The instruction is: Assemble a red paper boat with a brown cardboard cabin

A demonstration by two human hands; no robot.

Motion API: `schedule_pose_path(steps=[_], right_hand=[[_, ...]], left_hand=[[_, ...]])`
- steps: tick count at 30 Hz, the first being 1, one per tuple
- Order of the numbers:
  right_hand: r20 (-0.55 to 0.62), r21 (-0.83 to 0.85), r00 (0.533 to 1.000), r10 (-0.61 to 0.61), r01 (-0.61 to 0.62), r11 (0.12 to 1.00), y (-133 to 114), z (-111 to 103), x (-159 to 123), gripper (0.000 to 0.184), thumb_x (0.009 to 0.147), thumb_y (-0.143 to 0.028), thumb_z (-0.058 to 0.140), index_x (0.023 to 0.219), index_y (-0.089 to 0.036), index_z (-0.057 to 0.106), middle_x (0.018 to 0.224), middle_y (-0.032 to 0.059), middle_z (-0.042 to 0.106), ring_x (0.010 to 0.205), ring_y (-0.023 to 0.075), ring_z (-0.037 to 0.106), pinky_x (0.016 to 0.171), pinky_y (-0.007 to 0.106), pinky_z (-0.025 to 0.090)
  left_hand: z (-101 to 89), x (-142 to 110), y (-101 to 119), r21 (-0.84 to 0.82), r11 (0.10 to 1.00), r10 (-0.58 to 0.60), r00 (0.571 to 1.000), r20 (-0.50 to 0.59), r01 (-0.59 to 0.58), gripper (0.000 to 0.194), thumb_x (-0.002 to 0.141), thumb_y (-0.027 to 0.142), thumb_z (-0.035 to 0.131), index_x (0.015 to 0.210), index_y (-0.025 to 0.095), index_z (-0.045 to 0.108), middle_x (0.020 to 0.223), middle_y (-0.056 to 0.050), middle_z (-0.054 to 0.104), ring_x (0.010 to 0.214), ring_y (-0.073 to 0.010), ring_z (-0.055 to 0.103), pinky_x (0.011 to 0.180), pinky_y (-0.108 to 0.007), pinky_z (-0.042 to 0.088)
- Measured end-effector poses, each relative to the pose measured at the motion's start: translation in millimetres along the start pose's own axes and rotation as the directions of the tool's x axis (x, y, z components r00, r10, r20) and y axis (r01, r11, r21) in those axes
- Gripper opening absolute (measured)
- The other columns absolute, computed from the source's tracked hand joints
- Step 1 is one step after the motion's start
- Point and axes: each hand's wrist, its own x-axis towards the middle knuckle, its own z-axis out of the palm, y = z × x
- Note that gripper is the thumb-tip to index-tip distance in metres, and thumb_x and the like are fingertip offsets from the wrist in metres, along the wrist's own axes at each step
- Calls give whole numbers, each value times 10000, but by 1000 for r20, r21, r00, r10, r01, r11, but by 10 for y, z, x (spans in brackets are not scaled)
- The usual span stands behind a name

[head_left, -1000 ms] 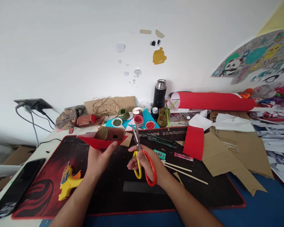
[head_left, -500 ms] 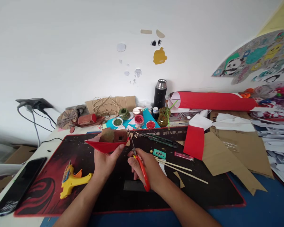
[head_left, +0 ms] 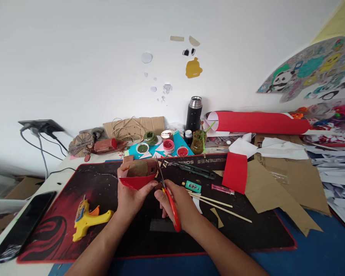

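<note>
My left hand [head_left: 132, 199] is closed around a small craft model with a brown, rounded body [head_left: 140, 167] and a red corrugated paper piece [head_left: 136, 181] along its near side. Its thumb presses the paper's right end. My right hand [head_left: 175, 201] grips orange-handled scissors [head_left: 172, 207] with the blades pointing up and away, close to the right end of the model. Whether the blades touch the paper I cannot tell. Both hands are above a black desk mat [head_left: 126, 237] with a red edge.
A yellow glue gun [head_left: 89, 222] lies left, beyond it a phone [head_left: 23, 226]. Behind the hands are paint jars [head_left: 151, 138], a utility knife [head_left: 194, 170] and a black flask [head_left: 194, 115]. Wooden sticks [head_left: 221, 209], red paper [head_left: 235, 172] and cardboard [head_left: 261, 186] lie right.
My left hand has turned the model and shifted it slightly right, so the red paper's left tip no longer sticks out. The right hand and scissors have barely moved.
</note>
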Motion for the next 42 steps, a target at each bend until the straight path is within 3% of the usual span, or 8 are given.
schedule_pose_path(steps=[7,12,19,24,32,42], right_hand=[[-13,4,1000,-12,12,1000,40,15,8,512,1035,-745,586,1017,-234,609,701,-24,647,505,150,663,483,229,457],[-13,24,1000,12,-12,1000,39,20,2,527,1019,-769,589,986,-243,580,672,-35,629,482,153,641,474,238,449],[-35,-35,999,19,-20,999,-30,4,-10,480,1040,-723,596,1005,-244,606,610,-43,598,513,163,619,514,245,415],[-66,-102,997,35,-42,994,-79,-8,-8,448,1052,-688,599,963,-249,621,601,-34,592,523,171,604,524,260,386],[-89,-118,994,56,-66,991,-67,-2,18,456,1045,-679,619,879,-255,596,577,-30,567,540,183,617,528,268,367],[-111,-131,991,75,-89,987,-101,15,0,461,1050,-666,614,845,-254,594,561,-31,542,539,181,583,535,272,334]], left_hand=[[34,-32,-18,-19,999,28,999,-22,-29,781,718,818,855,1179,236,612,1163,-101,624,1147,-353,663,1047,-583,552],[43,-67,-36,-64,994,88,996,11,-87,662,798,620,911,1236,254,575,1171,-101,637,1145,-333,687,1011,-532,581],[44,-76,-97,-129,986,110,994,17,-107,692,744,496,989,1232,264,557,1185,-84,662,1140,-310,704,1012,-506,578],[49,-66,-87,-119,989,90,996,11,-88,689,713,526,993,1182,264,563,1148,-74,668,1174,-329,696,1090,-568,543],[56,-67,-62,-20,1000,23,999,-39,-23,781,687,721,933,1178,230,575,1102,-73,660,1040,-309,708,947,-492,601],[25,-71,-109,-19,999,-28,999,15,29,804,680,708,943,1213,214,598,1131,-84,684,1082,-325,715,992,-505,587]])
